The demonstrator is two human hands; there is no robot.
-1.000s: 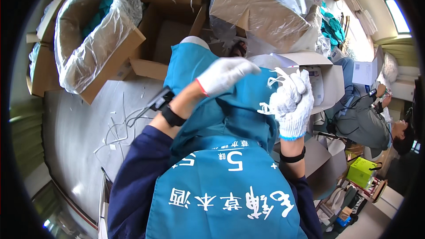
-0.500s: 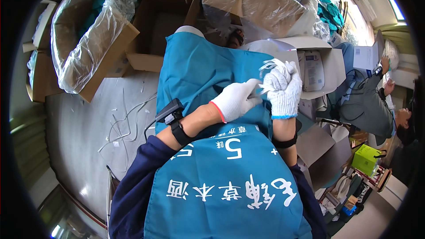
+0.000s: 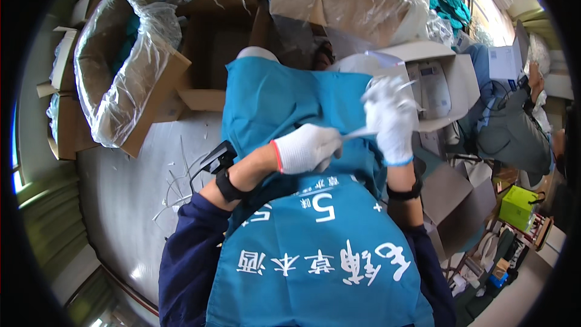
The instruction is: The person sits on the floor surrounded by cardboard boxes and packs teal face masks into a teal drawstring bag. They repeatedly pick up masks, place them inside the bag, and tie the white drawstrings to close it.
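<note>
Teal, white-lettered vest point(image 3: 284, 103) lies flat under the left hand point(image 3: 305, 148), while the right hand point(image 3: 390, 118) clenches white strips point(image 3: 363, 133).

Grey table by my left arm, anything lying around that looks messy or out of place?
Yes. Thin white strips lie scattered in a loose tangle on the grey table, just beyond the left hand's wrist, pointing every way rather than gathered. The right hand holds one similar strip.

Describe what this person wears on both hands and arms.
Both the left hand and right hand wear white knit gloves, red-trimmed on the left cuff, blue on the right. Navy sleeves cover the upper arms. Each wrist carries a black band; the left one bears a small black device.
</note>
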